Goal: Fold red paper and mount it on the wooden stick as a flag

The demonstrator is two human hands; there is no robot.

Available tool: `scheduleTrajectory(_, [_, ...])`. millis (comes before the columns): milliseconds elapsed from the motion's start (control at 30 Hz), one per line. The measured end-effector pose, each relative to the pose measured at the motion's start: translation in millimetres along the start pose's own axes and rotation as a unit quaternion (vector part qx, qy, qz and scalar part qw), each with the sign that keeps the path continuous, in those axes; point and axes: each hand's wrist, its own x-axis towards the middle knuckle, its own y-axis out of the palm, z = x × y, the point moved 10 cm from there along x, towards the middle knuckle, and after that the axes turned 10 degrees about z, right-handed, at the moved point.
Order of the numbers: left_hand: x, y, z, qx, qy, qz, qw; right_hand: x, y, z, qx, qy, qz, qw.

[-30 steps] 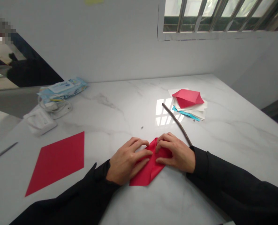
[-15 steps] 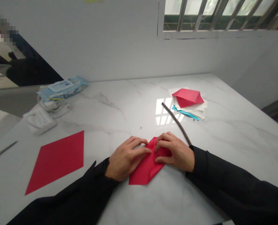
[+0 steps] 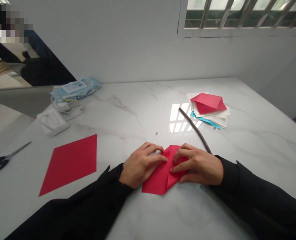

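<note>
A partly folded sheet of red paper lies in front of me, with a crease running down its middle. From the left, my left hand holds it down, the index fingertip near the crease and the thumb partly hidden. My right hand grips the right part with bent fingers, pressing a folded flap beside the crease. Under its fingers, part of the paper is hidden. A second red sheet lies flat to the left, apart from both hands.
Scissors lie at the far left. Behind them are a white box-shaped device with cables and a blue wipes pack. A brown stick lies beyond my right hand, near a stack of papers topped by a folded red piece.
My view has shifted, so the table's things sit further right in the picture. My right hand has slid slightly to the right along the folded flap; my left hand stays on the paper.
</note>
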Motion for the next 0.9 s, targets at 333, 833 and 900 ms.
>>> scheduleTrajectory(333, [0,0,-1,-0.002,0.008,0.003,1.0,-2,5,14,-0.043,0.0,0.0,0.999])
scheduleTrajectory(833, [1,0,-1,-0.005,0.003,0.002,1.0,-1,4,17,-0.063,0.009,-0.005,0.998])
scheduleTrajectory(900, [1,0,-1,-0.006,0.002,0.002,1.0,-1,4,17,-0.061,0.009,-0.004,0.998])
